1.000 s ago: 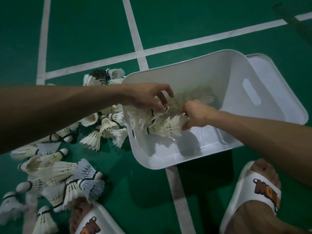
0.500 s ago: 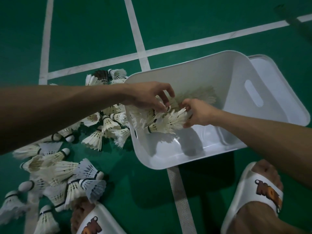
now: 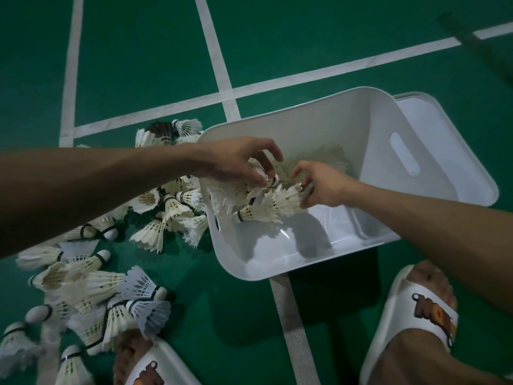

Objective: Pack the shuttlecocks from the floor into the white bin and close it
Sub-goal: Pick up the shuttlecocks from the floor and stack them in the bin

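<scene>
The white bin (image 3: pixel 319 262) stands open on the green floor, with its flat lid (image 3: pixel 449 140) lying behind it on the right. My left hand (image 3: pixel 238 159) reaches over the bin's left rim and grips a bunch of shuttlecocks (image 3: pixel 233 195). My right hand (image 3: pixel 322 184) is inside the bin and pinches the feather end of another cluster of shuttlecocks (image 3: pixel 272 207). More feathers lie against the bin's far wall. Several loose shuttlecocks (image 3: pixel 91 284) are scattered on the floor left of the bin.
White court lines (image 3: pixel 222 79) cross the green floor behind the bin. My feet in white slippers (image 3: pixel 410 315) stand at the bottom, one by the floor pile and one right of the bin. A dark shuttlecock (image 3: pixel 161 129) lies at the pile's far end.
Both hands have stayed over the bin with their bunches. My right hand's fingers have loosened and spread a little around the feathers.
</scene>
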`<state>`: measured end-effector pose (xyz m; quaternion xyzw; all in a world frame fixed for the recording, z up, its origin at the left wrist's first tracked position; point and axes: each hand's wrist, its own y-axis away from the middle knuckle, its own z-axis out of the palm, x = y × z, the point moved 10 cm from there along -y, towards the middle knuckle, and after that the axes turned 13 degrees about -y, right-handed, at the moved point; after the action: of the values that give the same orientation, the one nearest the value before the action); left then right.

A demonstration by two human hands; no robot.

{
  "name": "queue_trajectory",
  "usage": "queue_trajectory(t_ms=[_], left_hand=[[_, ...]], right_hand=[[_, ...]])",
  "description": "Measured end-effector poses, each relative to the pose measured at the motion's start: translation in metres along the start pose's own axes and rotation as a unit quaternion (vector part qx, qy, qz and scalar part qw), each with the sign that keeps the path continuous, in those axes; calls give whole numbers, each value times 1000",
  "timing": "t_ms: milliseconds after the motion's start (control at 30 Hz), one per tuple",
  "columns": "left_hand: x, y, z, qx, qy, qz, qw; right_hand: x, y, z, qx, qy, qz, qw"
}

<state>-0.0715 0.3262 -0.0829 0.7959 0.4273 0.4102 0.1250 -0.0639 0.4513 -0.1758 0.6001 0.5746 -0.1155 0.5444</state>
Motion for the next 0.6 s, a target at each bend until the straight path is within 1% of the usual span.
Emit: queue_trajectory(t_ms=[33, 133, 167, 200, 233, 267, 300, 333, 367, 400, 467, 533, 600], left_hand=[[1, 0, 0, 0, 1, 2, 1000], [3, 0, -1, 3, 7, 12, 1000], [4, 0, -2, 8, 7, 17, 1000], [6, 0, -4, 13, 8, 22, 1000], [7, 0, -6, 18, 9, 27, 999], [9, -1, -7, 23, 11, 32, 999], [11, -1, -9, 27, 15, 37, 999], [13, -3, -11, 31, 21, 42, 998], [14, -4, -12, 34, 28, 46, 998], [15, -4, -12, 36, 35, 51, 997], [17, -5, -11, 36, 34, 58, 997], [16, -4, -9, 42, 5, 66, 997], [12, -1, -7, 44, -19, 66, 997]], right_hand=[[-2, 0, -3, 4, 18, -3, 1000], [-8, 8, -21, 17, 137, 4, 990], [-10, 12, -28, 27, 146, 6, 989], [-12, 15, -34, 37, 119, 7, 992], [-13, 18, -37, 38, 39, 11, 998], [-16, 23, -37, 28, -73, 15, 997], [-21, 27, -34, 9, -180, 18, 984], [-26, 30, -31, -10, -259, 21, 966], [-31, 32, -26, -29, -310, 23, 950], [-36, 33, -19, -47, -347, 25, 936], [-43, 35, -5, -71, -387, 28, 919], [-44, 32, 3, -58, -378, 23, 924], [-42, 29, 5, -23, -366, 19, 930]])
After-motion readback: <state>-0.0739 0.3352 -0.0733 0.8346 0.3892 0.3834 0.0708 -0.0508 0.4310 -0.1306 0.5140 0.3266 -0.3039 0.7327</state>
